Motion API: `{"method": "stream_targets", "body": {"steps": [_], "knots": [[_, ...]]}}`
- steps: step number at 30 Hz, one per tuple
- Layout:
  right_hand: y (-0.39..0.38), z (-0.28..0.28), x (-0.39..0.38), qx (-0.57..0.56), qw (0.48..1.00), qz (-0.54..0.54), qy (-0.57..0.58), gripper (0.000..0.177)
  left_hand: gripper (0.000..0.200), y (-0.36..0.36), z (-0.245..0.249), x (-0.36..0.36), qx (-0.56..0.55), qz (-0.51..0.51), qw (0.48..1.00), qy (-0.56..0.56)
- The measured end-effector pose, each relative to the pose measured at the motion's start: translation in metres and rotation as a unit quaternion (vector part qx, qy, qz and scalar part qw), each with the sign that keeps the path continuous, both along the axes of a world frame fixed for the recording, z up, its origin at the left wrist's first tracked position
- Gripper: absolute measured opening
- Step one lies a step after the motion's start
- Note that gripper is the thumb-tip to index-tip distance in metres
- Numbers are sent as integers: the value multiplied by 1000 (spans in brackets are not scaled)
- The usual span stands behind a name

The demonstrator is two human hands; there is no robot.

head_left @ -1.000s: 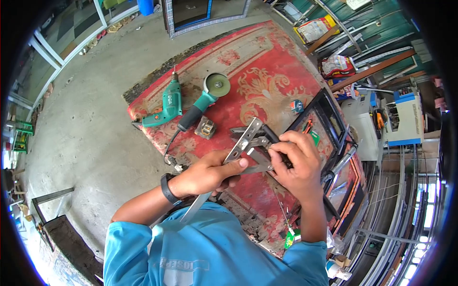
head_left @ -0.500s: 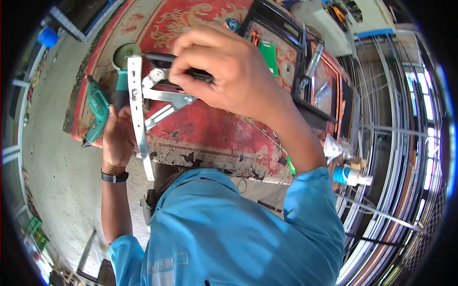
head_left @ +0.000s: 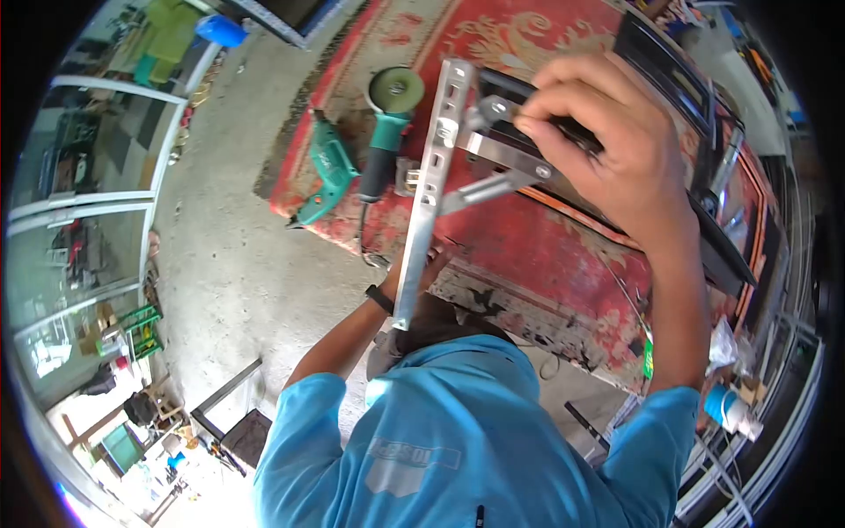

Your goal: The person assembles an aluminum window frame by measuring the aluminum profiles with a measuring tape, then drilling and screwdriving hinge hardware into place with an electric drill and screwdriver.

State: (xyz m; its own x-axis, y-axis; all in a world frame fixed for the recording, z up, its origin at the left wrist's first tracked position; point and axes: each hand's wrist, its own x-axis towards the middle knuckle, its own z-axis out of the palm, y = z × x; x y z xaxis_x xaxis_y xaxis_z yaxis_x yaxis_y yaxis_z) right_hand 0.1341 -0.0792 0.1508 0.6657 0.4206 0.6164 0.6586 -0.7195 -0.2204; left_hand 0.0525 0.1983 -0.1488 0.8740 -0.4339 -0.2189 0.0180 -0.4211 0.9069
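Note:
My right hand [head_left: 620, 141] is closed around a dark frame bar [head_left: 506, 85], thumb and fingers gripping it near one end. Joined to that end is a silvery window stay hinge [head_left: 506, 158] with folding arms. Its long slotted strip [head_left: 431, 180] slants down toward my body, held above the carpeted table. My left hand [head_left: 426, 271] is low by the table's near edge, behind the strip's lower part. Its visible fingers are slightly apart, and nothing shows in them; the strip hides part of the hand.
On the red patterned carpet [head_left: 528, 264] lie a green drill [head_left: 327, 172] and an angle grinder [head_left: 385, 132]. A black frame [head_left: 664, 66] occupies the right side. Past it are long metal profiles [head_left: 792, 255]. Glass panels [head_left: 88, 145] stand at the left.
The view has swung left, so the table appears farther right. My left hand has dropped away from beside the grinder toward the table edge. My right hand keeps hold of the frame bar.

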Motion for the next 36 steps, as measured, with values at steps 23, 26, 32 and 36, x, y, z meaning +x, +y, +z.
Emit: {"method": "stream_targets", "body": {"steps": [23, 26, 32, 36], "knots": [[1, -24, -11, -32, 978, -190, -84, 13, 18, 28, 10, 36, 61, -333, 941, -1], [-6, -25, -5, 12, 985, -151, -79, 14, 17, 8, 32, 37, 106, -349, 931, 1], [-6, -19, -7, -9, 988, -110, -104, 13, 16, 25, 20, 34, 72, -344, 936, -38], [15, -16, -36, -18, 992, -121, -25, 11, 15, 52, 14, 21, 65, -323, 943, -52]]}}
